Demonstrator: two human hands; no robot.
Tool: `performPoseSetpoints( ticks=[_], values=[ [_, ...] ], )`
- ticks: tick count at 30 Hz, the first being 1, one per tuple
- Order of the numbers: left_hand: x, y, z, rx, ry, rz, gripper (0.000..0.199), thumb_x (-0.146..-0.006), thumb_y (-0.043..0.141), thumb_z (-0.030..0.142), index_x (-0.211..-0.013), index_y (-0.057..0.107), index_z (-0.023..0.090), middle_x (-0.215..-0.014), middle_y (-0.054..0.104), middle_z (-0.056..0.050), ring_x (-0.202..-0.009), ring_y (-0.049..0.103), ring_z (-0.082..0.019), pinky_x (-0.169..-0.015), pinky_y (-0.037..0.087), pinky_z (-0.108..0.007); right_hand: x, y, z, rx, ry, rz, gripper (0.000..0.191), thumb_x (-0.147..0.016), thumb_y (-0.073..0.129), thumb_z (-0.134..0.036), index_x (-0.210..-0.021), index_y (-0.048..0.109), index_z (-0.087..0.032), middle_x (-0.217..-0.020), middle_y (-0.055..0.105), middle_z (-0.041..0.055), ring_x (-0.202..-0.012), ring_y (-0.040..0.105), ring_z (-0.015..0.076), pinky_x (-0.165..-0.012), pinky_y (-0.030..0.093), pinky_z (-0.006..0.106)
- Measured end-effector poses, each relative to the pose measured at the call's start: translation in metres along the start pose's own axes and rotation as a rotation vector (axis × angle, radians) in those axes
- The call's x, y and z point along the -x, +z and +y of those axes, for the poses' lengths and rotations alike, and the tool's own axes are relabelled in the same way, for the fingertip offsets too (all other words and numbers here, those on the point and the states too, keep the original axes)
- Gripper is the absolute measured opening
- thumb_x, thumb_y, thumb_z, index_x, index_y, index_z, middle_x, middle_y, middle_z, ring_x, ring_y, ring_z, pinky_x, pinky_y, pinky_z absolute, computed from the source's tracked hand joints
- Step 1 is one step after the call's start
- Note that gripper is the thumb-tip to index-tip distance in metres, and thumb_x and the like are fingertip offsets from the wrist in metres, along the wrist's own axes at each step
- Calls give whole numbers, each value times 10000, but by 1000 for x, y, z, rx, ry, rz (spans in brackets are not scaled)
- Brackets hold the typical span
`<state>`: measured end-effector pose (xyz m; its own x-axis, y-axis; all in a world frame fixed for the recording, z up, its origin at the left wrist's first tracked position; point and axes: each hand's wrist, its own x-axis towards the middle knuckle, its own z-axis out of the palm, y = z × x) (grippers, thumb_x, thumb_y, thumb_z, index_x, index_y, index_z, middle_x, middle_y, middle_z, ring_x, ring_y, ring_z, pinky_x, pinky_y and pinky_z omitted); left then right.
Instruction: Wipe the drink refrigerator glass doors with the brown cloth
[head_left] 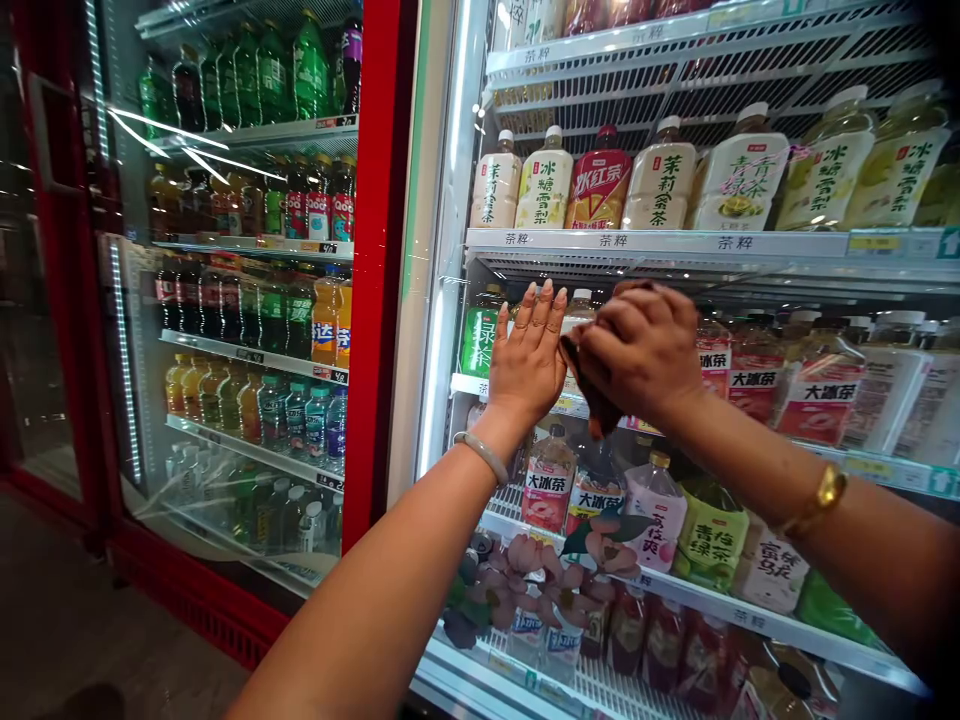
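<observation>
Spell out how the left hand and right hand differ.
The left hand is open and flat; the right hand grips a dark brown cloth. The left wears a pale bangle; the right, a gold-coloured bracelet. Both hands are in front of shelved drink bottles.

Red-framed drinks cooler (382, 250), glass-fronted, with stocked shelves (217, 345) and bright vertical light strip (124, 360); dark floor (52, 610), lower left.
</observation>
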<state>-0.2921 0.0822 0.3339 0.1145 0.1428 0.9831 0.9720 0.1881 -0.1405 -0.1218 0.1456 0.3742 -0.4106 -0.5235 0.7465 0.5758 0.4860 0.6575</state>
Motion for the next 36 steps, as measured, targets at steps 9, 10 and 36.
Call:
performPoseSetpoints(
  ticks=[9, 10, 36],
  values=[
    [0, 1, 1, -26, -6, -11, 604, -1094, 274, 301, -1684, 245, 176, -1767, 253, -66, -1666, 109, -201, -1376, 55, -487, -9, 4, 51, -34, -21, -45, 265, -996, 586, -450, -937, 715, -226, -1098, 704, 91, -1147, 535, 275, -1015, 371, 514],
    [0, 1, 1, -20, -10, -10, 606, -1093, 276, 299, -1687, 238, 186, -1769, 249, -61, -1667, 102, -199, -1377, 53, -487, -17, 9, 57, -38, 107, -53, 314, -1003, 560, -467, -952, 721, -202, -1137, 691, 126, -1171, 524, 304, -1009, 367, 547],
    [1, 1, -3, -20, 19, 41, 624, -1080, 351, 256, -1688, 229, 189, -1747, 299, -92, -1656, 166, -219, -1371, 127, -530, 16, -10, -30, -77, -28, 27, 63, -931, 686, -324, -931, 726, -274, -1011, 736, 21, -1133, 537, 241, -1159, 350, 464]
  ],
)
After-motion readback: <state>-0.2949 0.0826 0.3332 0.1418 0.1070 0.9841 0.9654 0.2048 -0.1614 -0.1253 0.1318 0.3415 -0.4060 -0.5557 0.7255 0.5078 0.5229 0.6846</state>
